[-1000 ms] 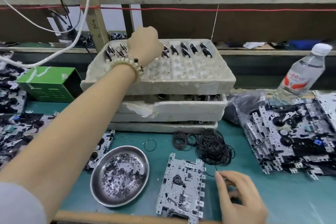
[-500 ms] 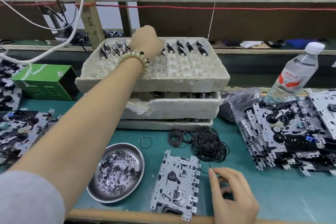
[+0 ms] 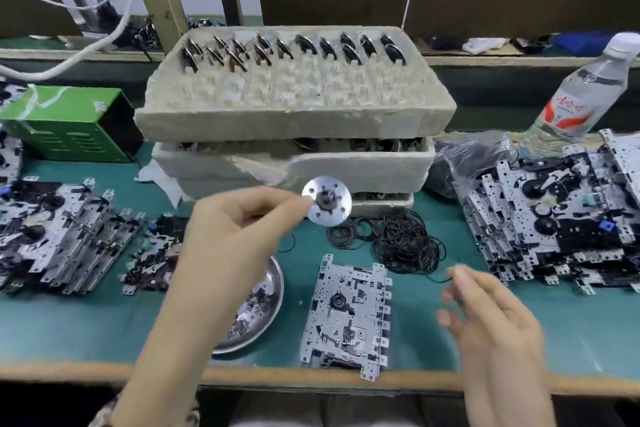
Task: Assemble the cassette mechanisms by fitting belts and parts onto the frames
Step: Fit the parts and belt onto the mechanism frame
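Holding: the left hand (image 3: 239, 229) pinched a round metal flywheel (image 3: 327, 205) by its left rim in curled fingers.
Flywheel position: it was raised off the worktop (image 3: 519, 322), with its holed flat face and dark hub turned toward the camera. It was seen in front of the stacked foam trays (image 3: 294, 114) and beyond the frame (image 3: 348, 315).
Right hand: the right hand (image 3: 485, 315) hovered above the worktop just right of the frame, with its fingers spread and nearly straight. It was blurred, so it could not be told whether a thin strand at its fingertips was being touched.
Frame: it lay flat near the front edge of the worktop, between the two hands and touched by neither.
Belts: the black belts (image 3: 398, 243) sat in a loose heap just beyond the frame, in front of the lowest tray.
Dish: a steel dish (image 3: 268, 302) holding small dark rings sat just left of the frame, partly hidden by the left forearm.
Trays: there were three in the stack, and the top one carried rows of spare flywheels (image 3: 294, 48) standing on edge along its far side.
Right side: a pile of frames (image 3: 554, 218) lay overlapping, with a crumpled plastic bag (image 3: 464, 163) and a water bottle (image 3: 581, 97) behind it.
Left side: fitted mechanisms (image 3: 62, 229) lay in a row, with a green box (image 3: 69, 121) behind them.
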`<state>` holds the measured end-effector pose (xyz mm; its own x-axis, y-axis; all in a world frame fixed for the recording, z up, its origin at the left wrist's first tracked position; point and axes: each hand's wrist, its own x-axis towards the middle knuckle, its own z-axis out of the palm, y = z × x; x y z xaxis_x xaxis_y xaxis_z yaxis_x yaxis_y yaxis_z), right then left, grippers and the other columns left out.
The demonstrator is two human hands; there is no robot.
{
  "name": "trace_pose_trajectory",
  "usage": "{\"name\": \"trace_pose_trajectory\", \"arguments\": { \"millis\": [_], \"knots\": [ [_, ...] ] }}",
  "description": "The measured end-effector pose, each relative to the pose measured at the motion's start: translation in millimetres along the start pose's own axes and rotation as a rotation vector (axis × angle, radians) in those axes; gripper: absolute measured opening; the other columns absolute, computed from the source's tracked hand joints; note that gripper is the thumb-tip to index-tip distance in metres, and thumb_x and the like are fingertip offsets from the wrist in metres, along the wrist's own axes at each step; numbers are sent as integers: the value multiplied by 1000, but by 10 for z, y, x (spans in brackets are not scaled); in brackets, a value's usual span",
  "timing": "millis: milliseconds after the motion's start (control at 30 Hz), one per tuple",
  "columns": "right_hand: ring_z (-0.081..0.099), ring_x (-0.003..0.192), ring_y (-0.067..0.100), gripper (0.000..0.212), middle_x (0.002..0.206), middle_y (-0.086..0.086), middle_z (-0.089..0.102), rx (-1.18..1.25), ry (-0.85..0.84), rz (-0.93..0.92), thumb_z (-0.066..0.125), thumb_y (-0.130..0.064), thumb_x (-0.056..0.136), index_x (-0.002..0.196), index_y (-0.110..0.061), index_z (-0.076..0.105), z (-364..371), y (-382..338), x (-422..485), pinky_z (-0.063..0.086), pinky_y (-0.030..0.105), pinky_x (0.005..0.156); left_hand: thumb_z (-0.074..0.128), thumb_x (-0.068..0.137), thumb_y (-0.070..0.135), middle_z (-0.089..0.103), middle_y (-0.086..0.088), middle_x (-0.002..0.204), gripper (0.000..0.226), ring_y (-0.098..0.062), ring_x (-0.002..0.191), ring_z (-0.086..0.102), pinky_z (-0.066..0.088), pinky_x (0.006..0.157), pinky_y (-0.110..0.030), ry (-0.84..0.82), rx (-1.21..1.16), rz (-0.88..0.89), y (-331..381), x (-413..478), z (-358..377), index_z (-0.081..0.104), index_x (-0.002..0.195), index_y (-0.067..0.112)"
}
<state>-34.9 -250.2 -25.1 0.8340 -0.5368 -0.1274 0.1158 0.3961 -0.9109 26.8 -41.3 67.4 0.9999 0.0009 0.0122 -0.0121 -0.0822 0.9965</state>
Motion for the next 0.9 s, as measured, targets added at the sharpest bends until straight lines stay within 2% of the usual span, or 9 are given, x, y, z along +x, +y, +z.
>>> {"name": "trace_pose_trajectory", "arguments": {
  "millis": [100, 167, 267, 367, 500, 567, 667, 800, 900],
  "knots": [
    [54, 66, 10, 32, 83, 2, 63, 66, -220, 86, 88, -38, 52, 71, -15, 76, 176, -248, -107, 43, 20, 48, 77, 67, 26, 43, 8, 42, 17, -5, 34, 24, 20, 35, -12, -4, -117, -161, -254, -217, 24, 78, 73, 10],
    [53, 64, 10, 45, 83, 3, 61, 23, -319, 83, 93, -45, 47, 71, -12, 74, 297, -327, -186, 44, 20, 52, 77, 61, 34, 38, 5, 46, 27, -9, 40, 19, 16, 39, -13, -32, -151, -194, -333, -297, 55, 77, 72, 10],
    [47, 65, 13, 37, 76, 2, 56, -94, -399, 28, 87, -38, 59, 65, -8, 67, 439, -337, -280, 44, 19, 60, 77, 52, 43, 37, 6, 46, 37, -12, 44, 16, 16, 40, -13, -51, -171, -216, -400, -370, 65, 77, 71, 11],
    [50, 71, 15, 24, 69, -1, 55, -200, -395, -48, 82, -22, 68, 58, -9, 65, 521, -276, -319, 43, 21, 67, 76, 51, 45, 39, 7, 46, 39, -12, 43, 18, 17, 39, -14, -69, -181, -213, -436, -409, 52, 77, 72, 12],
    [54, 72, 16, 14, 74, 4, 60, -320, -320, -186, 78, -21, 68, 60, -13, 70, 522, -202, -330, 44, 23, 65, 77, 55, 44, 39, 6, 48, 35, -11, 43, 20, 18, 39, -14, -108, -199, -196, -458, -430, 21, 77, 70, 13],
    [54, 70, 22, 14, 78, 6, 62, -406, -271, -249, 80, -24, 68, 64, -12, 72, 482, -172, -318, 44, 30, 62, 77, 56, 44, 38, 6, 49, 34, -12, 45, 19, 18, 40, -13, -122, -209, -189, -462, -436, 7, 77, 69, 13],
    [53, 69, 28, 15, 79, 3, 63, -452, -229, -264, 81, -27, 65, 63, -15, 73, 443, -163, -301, 43, 36, 62, 77, 57, 41, 37, 7, 48, 30, -12, 45, 17, 17, 39, -14, -137, -244, -196, -488, -431, -13, 76, 67, 14],
    [53, 69, 11, 20, 76, -2, 60, -384, -227, -140, 80, -33, 59, 59, -14, 71, 422, -200, -274, 42, 18, 59, 78, 63, 36, 32, 2, 51, 22, -13, 45, 17, 16, 38, -17, -194, -304, -215, -560, -399, -23, 76, 70, 16],
    [46, 68, 10, 25, 79, -4, 54, -164, -380, 168, 86, -31, 59, 66, -13, 70, 356, -201, -204, 40, 18, 55, 82, 80, 27, 32, 3, 52, 12, -13, 44, 18, 19, 37, -17, -253, -334, -167, -649, -401, 3, 74, 72, 21]
  ]
}}
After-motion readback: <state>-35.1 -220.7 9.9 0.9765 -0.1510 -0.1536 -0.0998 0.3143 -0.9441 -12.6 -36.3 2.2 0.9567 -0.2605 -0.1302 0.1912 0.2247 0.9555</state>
